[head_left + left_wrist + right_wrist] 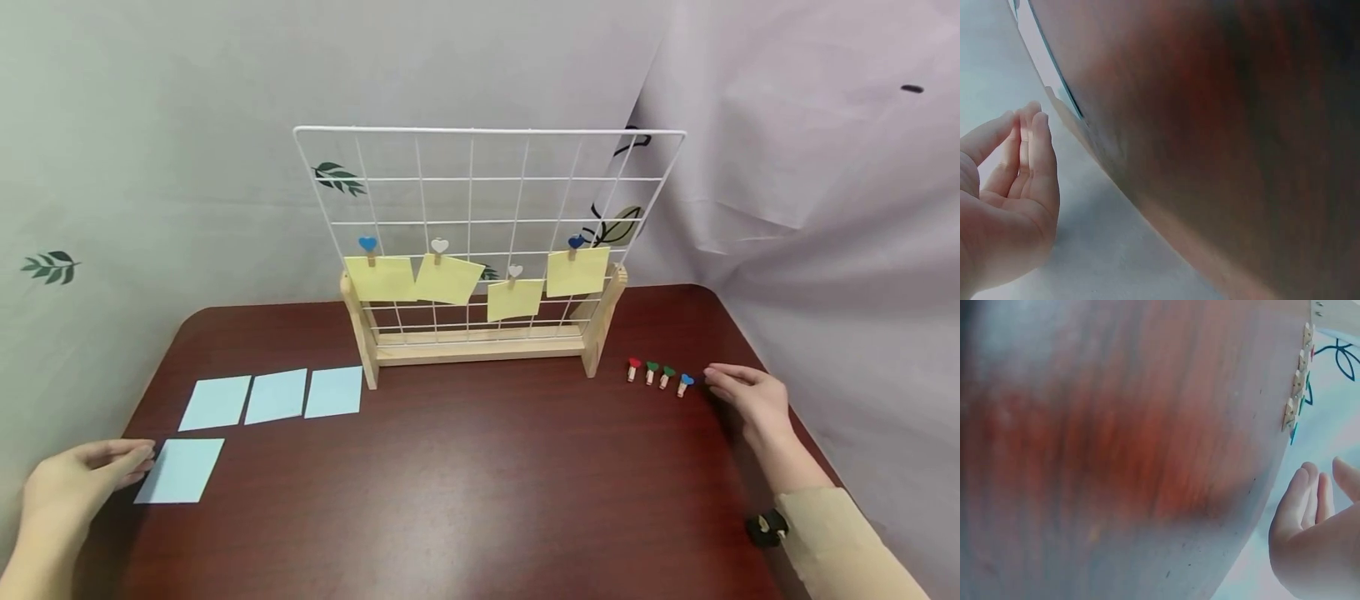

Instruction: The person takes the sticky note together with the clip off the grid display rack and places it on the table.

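On the left, my left hand (86, 483) is beside a light blue paper note (180, 471), its fingertips at the note's left edge in the head view. In the left wrist view the thumb and fingertips (1041, 128) come close together with no paper between them. My right hand (753, 400) is at the table's right side, beside a row of small wooden clips topped with hearts. A light blue heart clip (685, 385) lies nearest its fingertips, then two green ones (665, 377) and a red one (633, 369). The right wrist view shows a gap between thumb and fingers (1297, 494).
A white wire grid (491, 177) stands in a wooden base (480, 348) at the back. Several yellow notes (381, 279) hang on it from heart clips (367, 244). Three more blue notes (276, 397) lie in a row at left. A patterned curtain (817, 167) surrounds the table (465, 483).
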Demonstrator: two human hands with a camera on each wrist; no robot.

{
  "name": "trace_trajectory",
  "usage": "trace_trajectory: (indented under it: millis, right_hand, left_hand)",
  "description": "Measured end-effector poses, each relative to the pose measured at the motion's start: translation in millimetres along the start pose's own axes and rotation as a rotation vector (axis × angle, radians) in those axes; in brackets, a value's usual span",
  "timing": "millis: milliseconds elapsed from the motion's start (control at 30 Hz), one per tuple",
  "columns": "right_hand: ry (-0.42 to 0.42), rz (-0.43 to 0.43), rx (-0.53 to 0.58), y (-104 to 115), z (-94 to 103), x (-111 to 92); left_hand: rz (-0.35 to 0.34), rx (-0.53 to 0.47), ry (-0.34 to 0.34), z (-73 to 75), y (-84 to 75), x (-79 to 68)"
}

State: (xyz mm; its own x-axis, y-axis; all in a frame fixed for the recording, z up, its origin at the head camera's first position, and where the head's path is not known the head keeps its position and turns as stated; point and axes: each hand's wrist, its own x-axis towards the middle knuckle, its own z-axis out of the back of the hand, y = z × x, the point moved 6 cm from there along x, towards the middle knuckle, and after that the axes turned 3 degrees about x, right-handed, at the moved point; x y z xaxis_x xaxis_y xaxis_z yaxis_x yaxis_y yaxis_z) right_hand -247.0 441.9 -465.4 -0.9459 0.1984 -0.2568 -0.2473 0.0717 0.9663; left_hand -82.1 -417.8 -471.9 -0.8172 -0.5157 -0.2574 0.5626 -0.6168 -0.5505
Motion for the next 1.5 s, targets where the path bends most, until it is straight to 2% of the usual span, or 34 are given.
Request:
trace_trajectory:
  millis: [333,567,767,1033,1267,1500]
  right_hand:
    - [0.013,0.031,0.048,3,-6.2,-2]
    - [0.03,0.064,0.023,3,-12.8,-5]
    - [0.059,0.095,0.043,5,-22.3,-9]
    - [0.094,0.105,0.056,4,-36.1,-14]
    - [0.114,0.111,0.056,4,-50.1,-20]
    - [0.151,0.121,0.068,5,-67.1,-23]
  left_hand:
    - [-0.087,-0.067,0.004,-6.2,-27.0,-7.1]
    - [-0.099,-0.093,0.043,-15.7,-44.7,-9.1]
    - [-0.18,-0.101,0.029,-22.9,-60.2,-12.2]
    - [-0.224,-0.116,0.019,-34.6,-79.6,-15.8]
    - [-0.306,-0.184,-0.005,-44.4,-97.5,-22.1]
    - [-0.34,-0.167,-0.012,-51.7,-109.6,-25.6]
